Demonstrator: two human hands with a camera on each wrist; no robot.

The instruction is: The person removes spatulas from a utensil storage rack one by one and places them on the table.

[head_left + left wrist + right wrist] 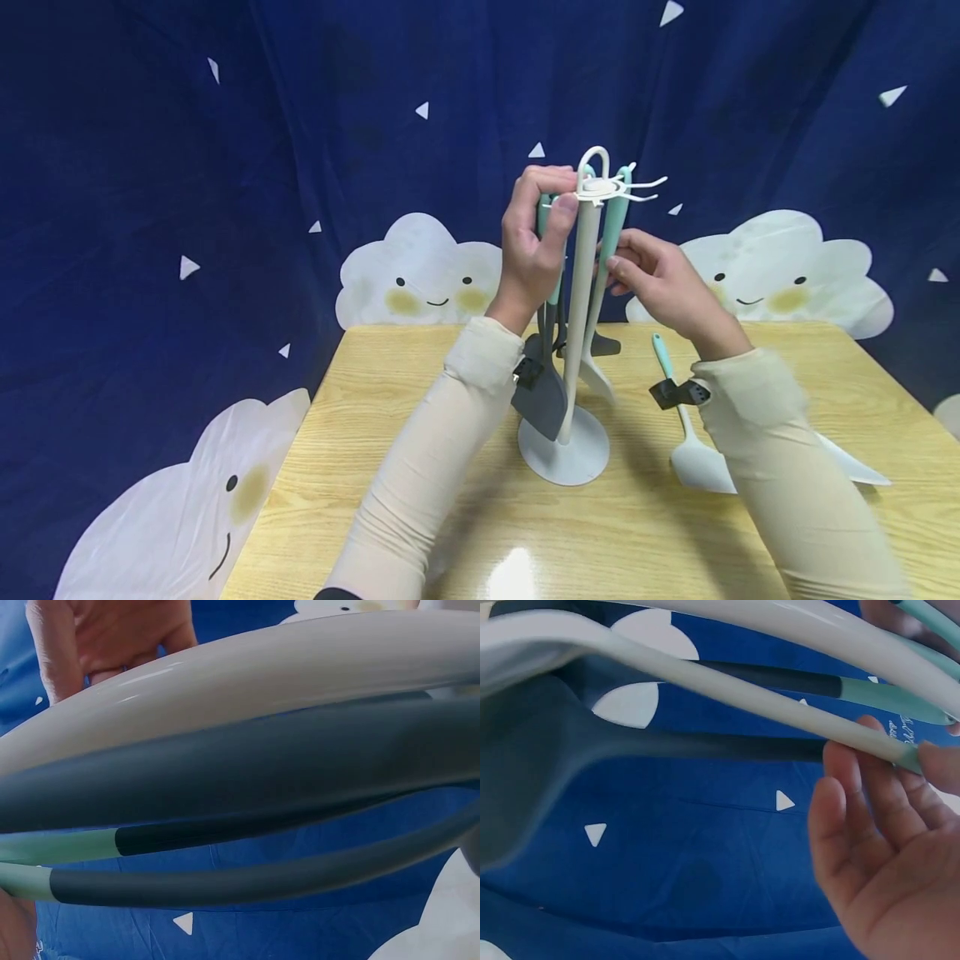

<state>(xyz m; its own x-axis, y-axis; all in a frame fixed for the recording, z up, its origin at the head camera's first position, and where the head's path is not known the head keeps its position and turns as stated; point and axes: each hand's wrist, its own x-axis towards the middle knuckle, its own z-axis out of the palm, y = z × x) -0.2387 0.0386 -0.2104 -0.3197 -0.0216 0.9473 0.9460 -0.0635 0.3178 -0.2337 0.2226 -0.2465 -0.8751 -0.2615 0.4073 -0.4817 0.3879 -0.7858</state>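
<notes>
A white utensil rack [580,308] with a round base and hooks at its top stands on the table. Near the hooks my left hand [534,237] grips the rack's top, thumb against its edge. On the right side, a white kitchen utensil with a mint handle [615,225] hangs from a hook. My right hand [660,275] pinches that handle low down between thumb and fingers; the utensil's head is partly hidden behind the pole. Dark grey utensils with mint handles hang on the left and at the back, among them a turner [546,404].
Right of the rack, a white turner with a mint handle [697,465] lies on the wooden table [390,400], partly under my right sleeve. Beyond that sleeve another white piece [851,461] shows. A blue curtain [450,50] with clouds hangs behind the table.
</notes>
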